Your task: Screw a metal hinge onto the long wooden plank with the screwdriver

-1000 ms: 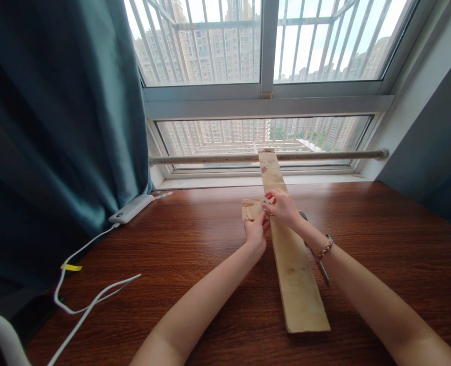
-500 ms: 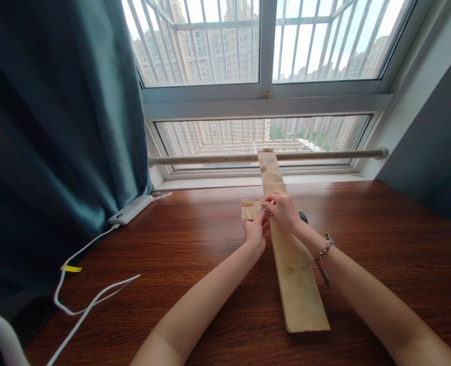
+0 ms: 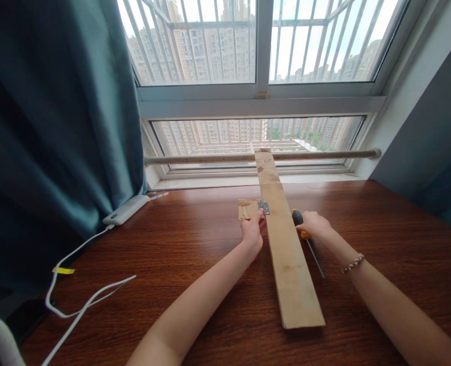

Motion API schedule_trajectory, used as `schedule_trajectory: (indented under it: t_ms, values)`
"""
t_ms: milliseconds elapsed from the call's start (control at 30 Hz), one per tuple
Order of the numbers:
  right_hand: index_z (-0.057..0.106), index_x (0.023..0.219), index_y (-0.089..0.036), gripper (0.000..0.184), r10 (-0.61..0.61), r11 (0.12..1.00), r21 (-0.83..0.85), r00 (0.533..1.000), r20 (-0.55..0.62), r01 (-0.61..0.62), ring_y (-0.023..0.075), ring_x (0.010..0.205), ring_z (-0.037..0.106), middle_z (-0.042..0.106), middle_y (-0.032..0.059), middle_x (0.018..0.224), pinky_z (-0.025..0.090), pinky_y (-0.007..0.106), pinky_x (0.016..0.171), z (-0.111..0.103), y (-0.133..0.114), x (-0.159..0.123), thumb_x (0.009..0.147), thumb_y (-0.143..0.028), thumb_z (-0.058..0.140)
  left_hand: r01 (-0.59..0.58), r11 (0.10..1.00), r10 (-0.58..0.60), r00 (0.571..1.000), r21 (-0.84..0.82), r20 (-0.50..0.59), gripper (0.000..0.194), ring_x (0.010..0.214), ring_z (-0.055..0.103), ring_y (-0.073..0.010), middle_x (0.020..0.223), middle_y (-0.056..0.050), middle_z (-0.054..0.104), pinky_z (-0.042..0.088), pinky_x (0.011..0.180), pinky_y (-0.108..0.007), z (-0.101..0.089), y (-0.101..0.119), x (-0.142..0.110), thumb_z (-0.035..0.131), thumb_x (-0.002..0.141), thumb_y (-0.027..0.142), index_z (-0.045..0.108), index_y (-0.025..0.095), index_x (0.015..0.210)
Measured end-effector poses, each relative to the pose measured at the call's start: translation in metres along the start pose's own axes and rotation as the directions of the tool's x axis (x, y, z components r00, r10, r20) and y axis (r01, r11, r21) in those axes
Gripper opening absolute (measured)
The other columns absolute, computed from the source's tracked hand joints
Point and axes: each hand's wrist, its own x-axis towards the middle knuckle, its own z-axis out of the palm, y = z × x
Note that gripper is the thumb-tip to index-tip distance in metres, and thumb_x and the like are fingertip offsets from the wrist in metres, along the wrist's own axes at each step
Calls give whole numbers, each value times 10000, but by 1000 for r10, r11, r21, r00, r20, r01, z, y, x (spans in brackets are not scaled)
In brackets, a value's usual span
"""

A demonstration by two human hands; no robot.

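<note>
A small metal hinge lies across the seam between a short wooden piece and the left edge of a long wooden board. My left hand pinches at the near side of the hinge, its fingertips on the metal and its other fingers partly hidden. Right of the board, my right hand is closed on the handle of a screwdriver. That handle is black and yellow-orange, and its thin shaft points toward me over the tabletop.
The brown wood-grain table reaches the window sill. The board's far end overlaps a horizontal rail in view. At left, a white power strip with a white cable lies by a blue curtain.
My right hand has left the hinge and moved right, to the screwdriver beside the board. The hinge is now uncovered. My left hand stays at it. The view has shifted slightly.
</note>
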Motion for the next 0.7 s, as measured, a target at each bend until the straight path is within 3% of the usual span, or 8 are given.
schedule_trajectory:
  t_ms: [133,267,333,400,467,600,700]
  values:
    - [632,588,-107,172,10,989,151,999,-33,-5,314,706,678,666,144,622,480,305,552,-1,13,13,556,-237,739,-8,1000,8,1000,-2,2,179,577,615,-101,751,-21,675,532,575,-233,0,0,0,696,658,55,610,150,783]
    - [547,524,-149,269,48,928,374,990,-130,4,158,435,571,516,27,390,429,230,429,-33,25,24,732,-317,575,-9,1000,9,1000,3,11,187,587,619,-112,774,-25,677,522,542,-231,-1,0,1,697,660,61,602,163,785]
    - [532,579,-157,225,86,743,662,967,-239,97,92,353,478,501,-13,390,400,190,372,-52,25,25,759,-292,528,-10,1000,10,1000,9,9,184,591,619,-111,778,-27,676,525,554,-234,-2,-1,2,697,663,64,604,162,788]
    - [534,634,-155,139,164,398,883,928,-334,247,68,342,454,550,-21,440,399,167,344,-68,21,23,715,-263,570,-6,1000,6,1000,19,5,176,603,622,-111,790,-33,678,529,573,-237,-3,-2,4,698,666,68,606,158,787]
    - [560,677,-144,119,235,98,924,893,-383,370,70,369,498,619,-5,516,434,162,347,-78,13,20,661,-243,625,1,999,-1,1000,33,4,174,620,627,-112,812,-41,683,530,589,-240,-3,-3,6,701,667,75,609,155,791]
    - [612,701,-114,169,212,-72,885,874,-438,461,89,422,579,671,18,578,510,168,404,-79,-12,16,632,-249,685,1,999,-1,1000,51,-5,194,627,632,-114,833,-47,685,529,599,-246,-3,-4,7,705,666,81,615,152,822]
    - [626,719,-108,195,122,-88,875,877,-465,477,89,418,583,690,28,607,513,170,406,-69,-29,16,645,-274,697,-1,999,2,1000,38,-19,207,609,628,-113,816,-40,682,525,583,-244,-3,-3,7,701,667,73,616,153,838]
